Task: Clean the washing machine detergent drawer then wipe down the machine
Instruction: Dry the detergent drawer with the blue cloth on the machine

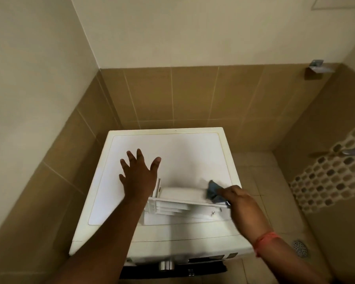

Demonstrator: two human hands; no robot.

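Observation:
A white washing machine (184,148) stands in a tiled corner, seen from above. The white detergent drawer (178,203) lies removed on the machine's top, near the front edge. My left hand (138,175) is spread with straight fingers over the top, just left of the drawer's end; whether the palm touches is unclear. My right hand (241,198) grips a small blue-grey cloth (212,190) at the drawer's right end. The cloth and that hand are motion-blurred.
Brown wall tiles (172,95) close in behind and on the left. To the right lie a tiled floor with a round drain (300,248) and a mosaic strip (330,175). A metal fitting (318,67) is on the right wall. The machine's control knob (166,265) shows below.

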